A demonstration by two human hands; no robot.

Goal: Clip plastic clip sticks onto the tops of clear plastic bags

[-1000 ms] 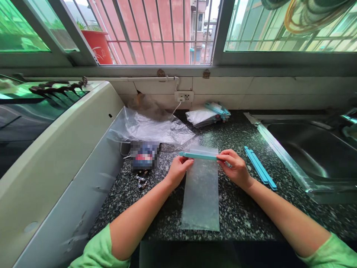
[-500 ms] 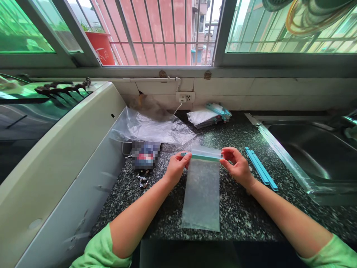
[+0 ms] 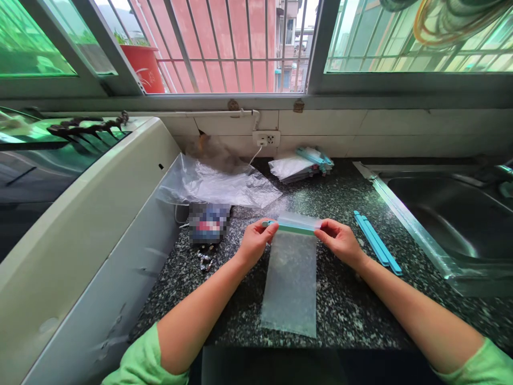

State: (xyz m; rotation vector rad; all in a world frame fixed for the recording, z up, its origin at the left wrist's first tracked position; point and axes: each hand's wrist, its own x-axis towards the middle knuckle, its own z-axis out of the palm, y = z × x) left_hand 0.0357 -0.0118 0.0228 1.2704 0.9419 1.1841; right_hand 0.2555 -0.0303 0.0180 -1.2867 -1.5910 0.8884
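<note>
A blue sealing clip (image 3: 295,229) lies crosswise near the top of a clear plastic bag (image 3: 290,283). The bag's upper flap sticks out beyond the clip, and its lower part hangs down over the speckled counter. With thumb and fingers, my left hand (image 3: 256,238) pinches the clip's left end. My right hand (image 3: 339,240) is closed at the clip's right end and the bag's edge there; its fingertips partly cover that end. To the right of my right hand, loose blue sealing clips (image 3: 377,243) lie side by side.
A stack of bags with blue clips (image 3: 298,164) sits by the wall. Crumpled clear plastic (image 3: 224,182) lies at back left, with a pixelated packet (image 3: 209,223) and a beaded bracelet (image 3: 205,258) before it. A steel sink (image 3: 441,214) is on the right, a white appliance (image 3: 100,214) on the left.
My right fingers loosened and spread at the clip's right end, then closed there again. My left thumb slid over the clip's left part and moved back. The bag shifted slightly.
</note>
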